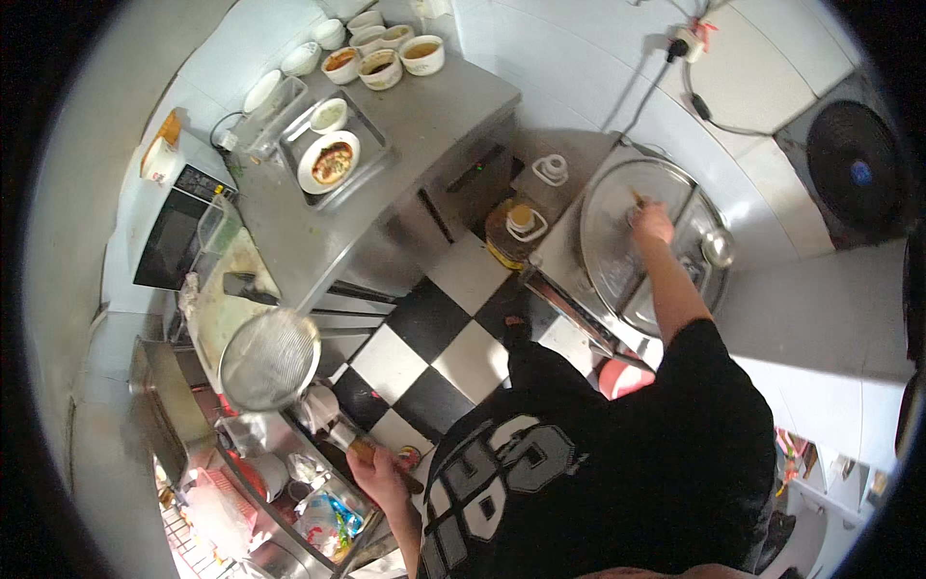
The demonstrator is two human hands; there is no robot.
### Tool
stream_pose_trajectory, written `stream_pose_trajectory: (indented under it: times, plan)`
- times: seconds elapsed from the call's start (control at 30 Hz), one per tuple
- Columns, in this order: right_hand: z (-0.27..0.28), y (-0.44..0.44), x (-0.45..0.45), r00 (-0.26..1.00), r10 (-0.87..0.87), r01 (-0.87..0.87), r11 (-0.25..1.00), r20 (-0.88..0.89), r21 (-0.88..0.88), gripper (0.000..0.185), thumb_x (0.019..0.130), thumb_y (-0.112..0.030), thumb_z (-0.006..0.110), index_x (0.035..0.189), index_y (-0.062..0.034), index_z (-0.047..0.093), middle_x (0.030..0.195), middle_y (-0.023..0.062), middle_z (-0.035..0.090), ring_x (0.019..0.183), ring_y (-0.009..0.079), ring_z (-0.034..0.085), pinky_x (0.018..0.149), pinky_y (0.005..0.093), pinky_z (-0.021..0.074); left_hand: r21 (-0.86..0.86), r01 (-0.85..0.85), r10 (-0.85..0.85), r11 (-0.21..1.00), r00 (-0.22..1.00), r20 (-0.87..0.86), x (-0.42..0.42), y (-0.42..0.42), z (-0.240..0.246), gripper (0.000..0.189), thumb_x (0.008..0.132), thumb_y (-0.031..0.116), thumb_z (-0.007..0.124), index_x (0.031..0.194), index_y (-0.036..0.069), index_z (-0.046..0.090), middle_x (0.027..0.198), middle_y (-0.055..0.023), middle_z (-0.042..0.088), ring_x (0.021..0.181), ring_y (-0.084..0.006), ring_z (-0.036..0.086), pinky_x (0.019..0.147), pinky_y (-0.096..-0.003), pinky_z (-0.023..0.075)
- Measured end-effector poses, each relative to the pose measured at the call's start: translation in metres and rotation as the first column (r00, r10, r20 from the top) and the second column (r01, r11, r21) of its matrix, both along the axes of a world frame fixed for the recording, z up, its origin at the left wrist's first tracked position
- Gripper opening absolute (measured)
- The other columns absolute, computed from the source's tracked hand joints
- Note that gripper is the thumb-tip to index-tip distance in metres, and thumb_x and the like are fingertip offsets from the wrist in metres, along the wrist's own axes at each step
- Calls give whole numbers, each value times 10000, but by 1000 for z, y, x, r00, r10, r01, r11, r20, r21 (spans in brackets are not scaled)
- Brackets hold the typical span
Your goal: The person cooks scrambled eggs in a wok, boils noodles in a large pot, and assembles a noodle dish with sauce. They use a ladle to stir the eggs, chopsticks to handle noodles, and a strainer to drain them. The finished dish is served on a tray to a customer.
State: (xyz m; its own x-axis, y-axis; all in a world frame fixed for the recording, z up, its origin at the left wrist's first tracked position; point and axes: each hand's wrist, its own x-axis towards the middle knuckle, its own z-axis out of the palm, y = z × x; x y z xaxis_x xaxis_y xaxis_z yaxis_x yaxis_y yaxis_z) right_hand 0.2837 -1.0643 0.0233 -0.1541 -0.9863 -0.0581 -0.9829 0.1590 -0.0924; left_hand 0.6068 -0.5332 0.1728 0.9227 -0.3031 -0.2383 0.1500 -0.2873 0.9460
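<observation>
My left hand (380, 474) grips the wooden handle of a wire mesh skimmer (271, 360), whose round basket is held out over the cutting board's near end. My right hand (653, 223) reaches onto the large round metal lid (615, 246) of a cooker and is closed around a small handle near the lid's middle; the fingers partly hide it. A metal ladle (718, 248) rests at the lid's right side. The rest of its shape is hard to make out.
A steel counter (448, 108) carries a metal tray (376, 155) with a plate of food (329, 162), plus several bowls (422, 56). A cleaver (249, 287) lies on the cutting board (253, 253). An oil jug (510, 235) stands beside the cooker. A microwave (177, 235) is at left.
</observation>
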Motion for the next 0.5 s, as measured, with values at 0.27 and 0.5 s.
stream_pose_trajectory:
  times: [0.27, 0.5]
  plan:
    - [-2, -19, -40, 946, 87, -126, 987, 312, 105, 383, 898, -411, 586, 1108, -93, 625, 1042, 209, 655, 980, 400, 620, 828, 496, 488, -14, 226, -227, 974, 972, -64, 78, -127, 13, 188, 863, 25, 515, 1032, 17, 435, 682, -50, 499, 450, -128, 497, 416, -262, 446]
    - [101, -25, 68, 919, 271, -249, 962, 287, -111, 300, 919, -324, 568, 1078, -81, 640, 912, 218, 662, 869, 412, 632, 742, 476, 500, 26, 244, -241, 969, 968, -73, 162, -170, -8, 158, 845, 10, 513, 992, 10, 456, 657, -44, 513, 468, -131, 519, 432, -263, 438]
